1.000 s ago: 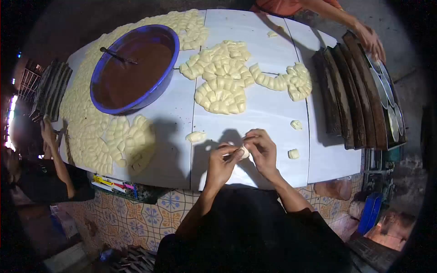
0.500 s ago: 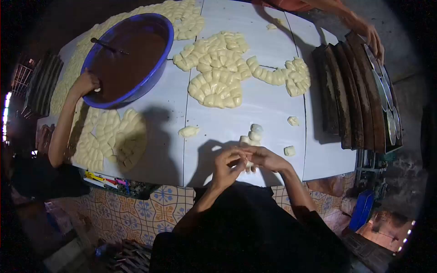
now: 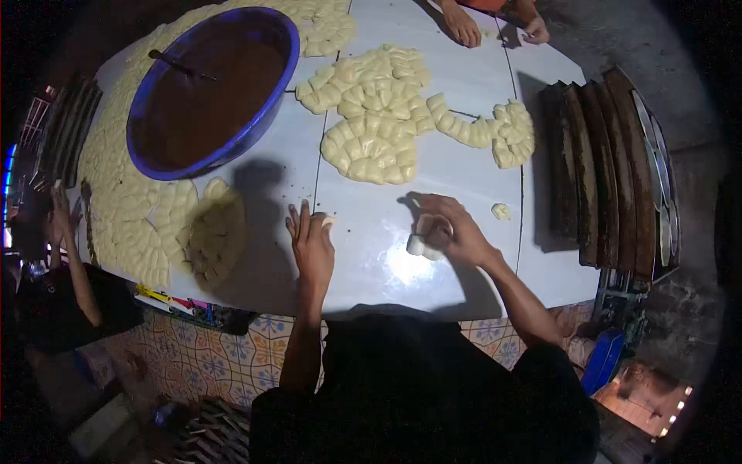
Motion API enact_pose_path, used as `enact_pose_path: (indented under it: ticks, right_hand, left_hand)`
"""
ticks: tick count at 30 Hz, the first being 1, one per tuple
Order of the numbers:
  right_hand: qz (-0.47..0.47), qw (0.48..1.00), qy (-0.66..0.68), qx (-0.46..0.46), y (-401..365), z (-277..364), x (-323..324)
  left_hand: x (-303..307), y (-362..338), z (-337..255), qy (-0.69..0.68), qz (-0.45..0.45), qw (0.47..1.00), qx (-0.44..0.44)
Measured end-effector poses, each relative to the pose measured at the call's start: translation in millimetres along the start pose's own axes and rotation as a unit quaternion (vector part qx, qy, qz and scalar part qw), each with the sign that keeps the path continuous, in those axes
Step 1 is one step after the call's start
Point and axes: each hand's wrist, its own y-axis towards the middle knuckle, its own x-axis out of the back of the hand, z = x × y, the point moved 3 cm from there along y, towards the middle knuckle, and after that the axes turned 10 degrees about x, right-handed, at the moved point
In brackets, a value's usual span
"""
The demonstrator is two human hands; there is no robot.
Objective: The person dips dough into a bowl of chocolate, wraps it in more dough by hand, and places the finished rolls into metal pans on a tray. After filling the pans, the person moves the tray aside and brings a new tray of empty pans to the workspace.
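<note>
My left hand (image 3: 311, 246) reaches over the table with its fingers spread, touching a small pale dough piece (image 3: 328, 221) that its fingers partly cover. To the right, my right hand (image 3: 457, 230) curls its thumb and fingers around a few small dough pieces (image 3: 422, 246) at the tabletop; the fingers hide part of them. A single dough piece (image 3: 502, 211) lies right of my right hand. Beyond both hands, clusters of pale, glossy dough pieces (image 3: 369, 151) lie pressed side by side.
A blue basin (image 3: 292, 73) of brown filling with a dark-handled utensil (image 3: 182, 66) stands at the left, among more dough pieces (image 3: 116, 193). Dark metal trays (image 3: 610, 170) stand at the right. A co-worker's hands (image 3: 464, 29) are at the far edge; another person's hand (image 3: 62, 216) is at left.
My hands have parted: the left moved left onto a dough piece, the right forward. One dough piece at the right is gone from its spot. The hand at the basin has withdrawn.
</note>
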Motion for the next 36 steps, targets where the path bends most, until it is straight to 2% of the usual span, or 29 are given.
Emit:
enact_pose_path:
  ticks: [2,3,4,6,8,9,11,12,13,14,16,17,18,20,22,23,24,26,27,29,30,31,32,33,35,36]
  right_hand:
    - [-0.037,0.999,-0.025,0.002,-16.1,-8.3,-13.1]
    - [-0.064,0.997,0.037,-0.018,-11.7,7.5,-19.5]
    - [-0.101,0.978,0.165,-0.083,-9.2,23.7,-29.5]
    - [-0.152,0.960,0.225,-0.068,-12.1,29.2,-57.8]
    - [-0.147,0.947,0.280,-0.062,-2.4,50.3,-69.3]
    - [-0.188,0.925,0.316,-0.092,-4.0,52.0,-70.3]
    - [-0.270,0.926,0.257,-0.066,-9.1,56.0,-62.8]
    - [-0.311,0.922,0.225,-0.054,-12.4,57.6,-58.0]
    - [-0.346,0.919,0.184,-0.045,-14.6,60.5,-52.8]
    - [-0.338,0.923,0.178,-0.047,-14.2,69.2,-49.1]
    - [-0.314,0.933,0.169,-0.053,-13.6,88.9,-42.7]
    - [-0.287,0.954,0.092,0.002,-13.9,82.1,-49.9]
    - [-0.259,0.958,0.116,-0.042,-13.2,74.6,-56.3]
    - [-0.248,0.959,0.126,-0.048,-10.0,46.2,-60.4]
    - [-0.274,0.941,0.196,-0.009,-1.0,75.5,-34.9]
    - [-0.232,0.967,0.089,0.049,2.8,83.3,-34.6]
    - [-0.143,0.982,0.101,0.076,8.3,93.4,-35.7]
    - [-0.102,0.985,0.125,0.052,9.2,68.1,-61.7]
    - [-0.097,0.986,0.111,0.082,12.6,63.5,-58.1]
    - [-0.093,0.947,0.306,0.025,18.2,57.5,-53.3]
    - [-0.090,0.912,0.400,-0.007,20.3,54.8,-53.7]
    - [-0.061,0.912,0.404,-0.027,14.3,37.0,-59.5]
    - [-0.032,0.912,0.406,-0.049,8.8,20.6,-67.1]
    - [-0.059,0.918,0.391,-0.031,20.6,30.8,-63.3]
    - [-0.110,0.917,0.382,-0.018,39.3,38.0,-57.4]
    - [-0.133,0.910,0.392,-0.022,43.1,34.4,-57.3]
  left_hand:
    - [-15.2,0.1,20.3,-0.182,0.005,0.981,0.065]
    - [-11.0,1.0,12.7,-0.268,0.026,0.961,0.057]
    - [-2.4,1.2,-5.1,-0.353,0.048,0.933,0.045]
    - [14.5,-13.2,-51.9,-0.482,0.116,0.868,0.031]
    - [33.1,-28.9,-97.7,-0.572,0.121,0.811,0.022]
    - [42.3,-34.2,-116.4,-0.614,0.123,0.779,0.016]
    - [60.3,-27.0,-124.4,-0.686,0.146,0.712,0.025]
    - [70.2,-27.8,-127.9,-0.698,0.129,0.699,0.089]
    - [62.0,-30.1,-116.6,-0.690,0.152,0.704,0.077]
    - [53.1,-32.7,-105.2,-0.682,0.174,0.707,0.067]
    - [57.8,-42.0,-108.1,-0.507,0.215,0.832,0.074]
    - [40.3,-51.9,-102.4,-0.586,0.158,0.790,0.088]
    - [33.2,-57.6,-96.6,-0.565,0.145,0.795,0.166]
    - [42.1,-55.4,-103.0,-0.540,0.114,0.810,0.198]
    - [45.7,-53.8,-107.3,-0.517,0.144,0.826,0.170]
    - [46.4,-54.8,-107.6,-0.504,0.158,0.834,0.160]
    - [21.9,-60.0,-98.9,-0.718,0.237,0.626,0.190]
    - [34.1,-59.9,-107.0,-0.847,0.287,0.309,0.324]
    - [31.2,-56.0,-105.3,-0.818,0.306,0.361,0.326]
    - [37.9,-43.2,-110.2,-0.877,0.381,0.211,0.204]
    - [55.3,-31.0,-116.7,-0.889,0.415,0.137,0.139]
    - [73.2,-10.8,-125.2,-0.867,0.436,0.194,0.145]
    - [78.4,11.8,-126.0,-0.845,0.409,0.326,0.107]
    - [55.9,40.9,-92.2,-0.859,0.418,0.293,0.054]
    - [85.0,134.0,-53.4,-0.752,0.313,0.578,0.044]
    - [99.7,180.1,-33.8,-0.665,0.262,0.697,0.059]
